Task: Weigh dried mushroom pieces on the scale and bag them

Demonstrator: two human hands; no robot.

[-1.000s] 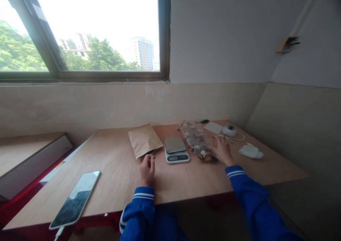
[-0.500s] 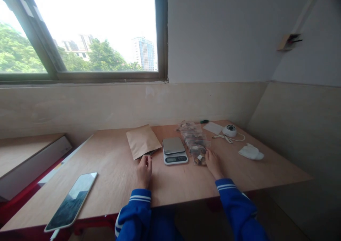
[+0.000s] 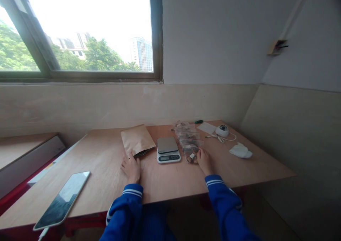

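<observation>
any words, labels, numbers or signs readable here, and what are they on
No text can be read anywhere in this view.
Kitchen scale: its display and button marks are too small and blurred to read.
Phone: the screen shows only reflections.
Clear bags by the right hand: a small white tag, unreadable.
Kraft paper pouch by the left hand: no print visible.
</observation>
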